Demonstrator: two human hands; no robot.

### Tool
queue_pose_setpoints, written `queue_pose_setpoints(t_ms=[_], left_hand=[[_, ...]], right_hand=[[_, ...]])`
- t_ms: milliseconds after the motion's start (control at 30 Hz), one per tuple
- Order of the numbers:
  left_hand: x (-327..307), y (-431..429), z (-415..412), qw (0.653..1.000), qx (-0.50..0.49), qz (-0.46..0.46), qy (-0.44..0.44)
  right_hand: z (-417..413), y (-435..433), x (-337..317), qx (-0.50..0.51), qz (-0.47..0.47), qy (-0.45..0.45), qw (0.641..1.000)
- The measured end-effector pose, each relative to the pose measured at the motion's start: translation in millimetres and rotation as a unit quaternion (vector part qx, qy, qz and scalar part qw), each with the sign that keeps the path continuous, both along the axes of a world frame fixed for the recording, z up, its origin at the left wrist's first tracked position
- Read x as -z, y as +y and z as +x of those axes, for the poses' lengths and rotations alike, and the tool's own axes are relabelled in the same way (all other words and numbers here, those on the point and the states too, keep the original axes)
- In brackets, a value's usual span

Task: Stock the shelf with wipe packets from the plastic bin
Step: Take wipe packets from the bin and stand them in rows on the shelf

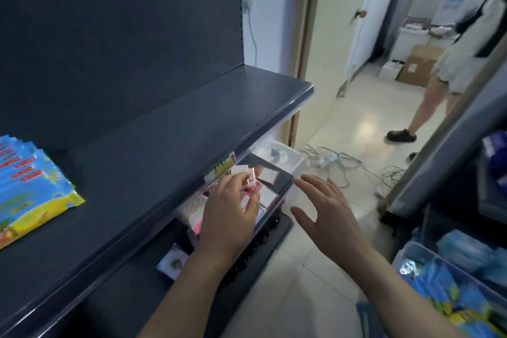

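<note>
Two hands in view, neither on a wipe packet. Left hand (229, 212) is down at the lower shelf (285, 176), fingers (236, 179) curled over the small pink-and-white boxes (267, 175). Too blurred to say whether it pinches one or only touches them, so cannot tell. Right hand (327, 208) hovers just off that shelf's end, fingers spread and straight, holding nothing.

Task stock: a fanned stack of wipe packets (30, 189) lies flat at the left of the top shelf (164, 132); the shelf to its right is bare. More blue packets (450, 285) sit loose in the plastic bin (428, 252) at lower right, close under the right arm, so the right hand has the short reach for the next pick.

My read: early in the restock, plenty of shelf left to fill. Left hand looks busy with the boxes below, which is not the task. Fanning the stack flat probably keeps the labels readable. Another person (452, 63) stands by the doorway, well apart.
</note>
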State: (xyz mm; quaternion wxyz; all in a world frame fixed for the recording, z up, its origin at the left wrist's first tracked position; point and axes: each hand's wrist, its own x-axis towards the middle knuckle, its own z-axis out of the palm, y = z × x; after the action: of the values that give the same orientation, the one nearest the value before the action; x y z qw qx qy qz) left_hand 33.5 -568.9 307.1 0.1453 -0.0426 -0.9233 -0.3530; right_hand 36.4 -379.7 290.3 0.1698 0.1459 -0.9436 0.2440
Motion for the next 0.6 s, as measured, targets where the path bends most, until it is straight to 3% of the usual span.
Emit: queue_pose_setpoints(t_ms=[300,600], left_hand=[[43.8,209.3,-2.8,0.983,0.168,-0.023,-0.069],[107.8,384.2,21.6,0.932,0.311,-0.059,-0.175]], right_hand=[[66.8,206.5,57.6,0.191,-0.002,-0.085,0.978],[149.8,360.8,123.2,0.367,-0.057,-0.166,0.914]])
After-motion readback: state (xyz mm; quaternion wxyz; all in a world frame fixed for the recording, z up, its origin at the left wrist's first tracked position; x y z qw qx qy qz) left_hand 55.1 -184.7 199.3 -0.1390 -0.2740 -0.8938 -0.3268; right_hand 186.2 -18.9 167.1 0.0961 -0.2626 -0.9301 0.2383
